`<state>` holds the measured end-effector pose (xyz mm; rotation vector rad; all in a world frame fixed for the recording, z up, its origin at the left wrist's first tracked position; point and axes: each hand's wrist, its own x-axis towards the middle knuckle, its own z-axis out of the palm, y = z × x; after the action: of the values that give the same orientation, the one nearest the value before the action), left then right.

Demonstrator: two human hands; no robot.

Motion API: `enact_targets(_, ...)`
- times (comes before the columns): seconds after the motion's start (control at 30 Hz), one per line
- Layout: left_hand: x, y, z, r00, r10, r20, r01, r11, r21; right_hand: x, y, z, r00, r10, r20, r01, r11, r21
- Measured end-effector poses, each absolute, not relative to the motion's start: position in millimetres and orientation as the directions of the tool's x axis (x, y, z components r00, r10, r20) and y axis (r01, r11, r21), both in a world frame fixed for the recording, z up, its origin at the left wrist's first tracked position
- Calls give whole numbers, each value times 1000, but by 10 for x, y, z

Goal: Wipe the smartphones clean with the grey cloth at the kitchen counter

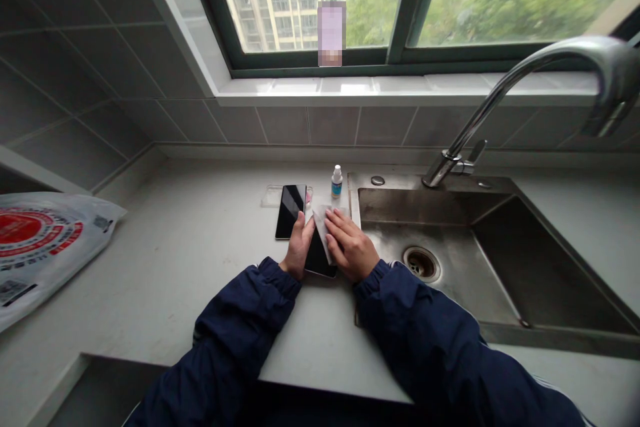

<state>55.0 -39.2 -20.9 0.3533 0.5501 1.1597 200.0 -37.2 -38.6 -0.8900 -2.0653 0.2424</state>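
Note:
A black phone [318, 260] lies flat on the pale countertop [200, 260] just left of the sink. My left hand [299, 245] grips its left edge with curled fingers. My right hand [350, 243] presses a light grey cloth [323, 223] flat onto the phone's screen, fingers stretched out over it. A second black phone [291, 210] lies just beyond my left hand. A small dropper bottle [337, 181] with a white cap and blue label stands behind the cloth. A clear plastic piece [271, 196] lies next to the second phone.
A steel sink [450, 240] with a round drain [421, 262] lies to the right, under a curved steel tap [525, 80]. A white plastic bag with red print [35, 247] lies at the far left. Grey tiled walls and a window sill stand behind.

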Motion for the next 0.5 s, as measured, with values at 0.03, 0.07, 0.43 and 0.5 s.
enact_targets(0.03, 551, -389, -210, 289, 931, -225, -766, 366, 529, 1999, -379, -388, -384, 670, 635, 509, 727, -460)
enact_targets(0.07, 552, -387, -209, 277, 934, -227, -772, 357, 526, 1993, -393, -384, -403, 657, 637, 495, 742, -452)
enact_targets(0.43, 559, -385, -159, 298, 927, -226, -768, 374, 520, 2000, -391, -373, -418, 680, 602, 532, 720, -445)
enact_targets(0.5, 559, -380, -150, 274, 936, -221, -774, 351, 528, 1982, -425, -366, -474, 644, 600, 493, 759, -425)
